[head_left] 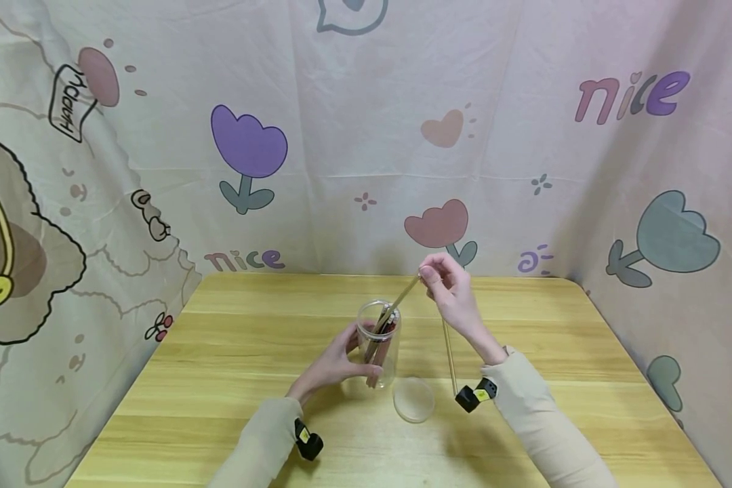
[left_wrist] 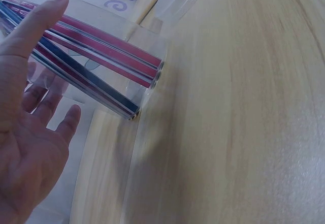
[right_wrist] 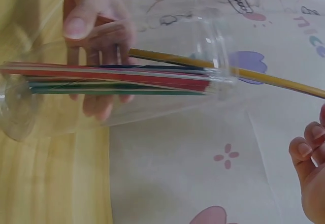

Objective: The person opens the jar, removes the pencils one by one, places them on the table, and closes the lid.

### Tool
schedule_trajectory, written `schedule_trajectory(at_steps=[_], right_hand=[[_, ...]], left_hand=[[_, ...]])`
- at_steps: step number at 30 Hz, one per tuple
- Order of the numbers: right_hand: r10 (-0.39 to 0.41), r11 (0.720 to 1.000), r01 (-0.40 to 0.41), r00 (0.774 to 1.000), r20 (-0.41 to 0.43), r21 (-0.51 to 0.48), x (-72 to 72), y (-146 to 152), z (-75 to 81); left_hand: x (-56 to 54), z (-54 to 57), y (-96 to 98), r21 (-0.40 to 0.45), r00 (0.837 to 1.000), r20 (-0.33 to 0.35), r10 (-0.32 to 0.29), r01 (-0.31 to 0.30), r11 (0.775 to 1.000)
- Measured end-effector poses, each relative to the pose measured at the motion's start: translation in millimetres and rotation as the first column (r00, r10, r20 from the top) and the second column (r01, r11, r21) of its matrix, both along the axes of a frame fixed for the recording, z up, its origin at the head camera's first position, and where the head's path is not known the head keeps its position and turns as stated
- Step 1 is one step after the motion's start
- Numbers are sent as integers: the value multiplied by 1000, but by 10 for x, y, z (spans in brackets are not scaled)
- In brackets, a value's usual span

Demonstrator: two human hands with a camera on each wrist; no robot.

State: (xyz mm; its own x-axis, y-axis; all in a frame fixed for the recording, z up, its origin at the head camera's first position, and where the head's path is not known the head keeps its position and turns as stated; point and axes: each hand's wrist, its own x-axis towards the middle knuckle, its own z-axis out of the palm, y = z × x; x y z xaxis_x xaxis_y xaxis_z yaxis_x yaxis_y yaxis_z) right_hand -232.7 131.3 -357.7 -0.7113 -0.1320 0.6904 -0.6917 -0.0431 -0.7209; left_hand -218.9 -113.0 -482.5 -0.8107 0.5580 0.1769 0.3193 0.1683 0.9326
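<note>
My left hand (head_left: 335, 364) grips a clear round jar (head_left: 392, 368), its thumb on the near side and its fingers behind. Inside stand several pencils (left_wrist: 109, 51), red and dark ones, leaning to one side. Whether the jar's base touches the table cannot be told. Above the open mouth, my right hand (head_left: 454, 295) pinches the upper end of a thin yellowish-brown chopstick (head_left: 406, 291). This chopstick slants down through the mouth, its lower part in the jar among the pencils. Through the jar wall it shows as a yellow-brown length (right_wrist: 175, 58).
A clear round lid (head_left: 413, 400) lies flat on the wooden table (head_left: 232, 379), just right of the jar. Another chopstick (head_left: 450, 356) lies beneath the right forearm. Printed cloth (head_left: 354, 135) hangs behind the table and along both sides.
</note>
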Motion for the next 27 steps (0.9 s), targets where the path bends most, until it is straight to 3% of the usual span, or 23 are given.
schedule_trajectory(at_steps=[10,20,27], right_hand=[[29,978,-14,997,66,-210,-42,179,80],[55,909,0,991,119,-418,-87,363,140],[104,874,-20,984,145,-486,-128,569,150]], left_hand=[[-4,-7,1,-5,1000,11,5,-5,1000],[0,-1,2,-13,999,27,18,-18,1000],[0,0,3,-18,999,28,18,-18,1000]])
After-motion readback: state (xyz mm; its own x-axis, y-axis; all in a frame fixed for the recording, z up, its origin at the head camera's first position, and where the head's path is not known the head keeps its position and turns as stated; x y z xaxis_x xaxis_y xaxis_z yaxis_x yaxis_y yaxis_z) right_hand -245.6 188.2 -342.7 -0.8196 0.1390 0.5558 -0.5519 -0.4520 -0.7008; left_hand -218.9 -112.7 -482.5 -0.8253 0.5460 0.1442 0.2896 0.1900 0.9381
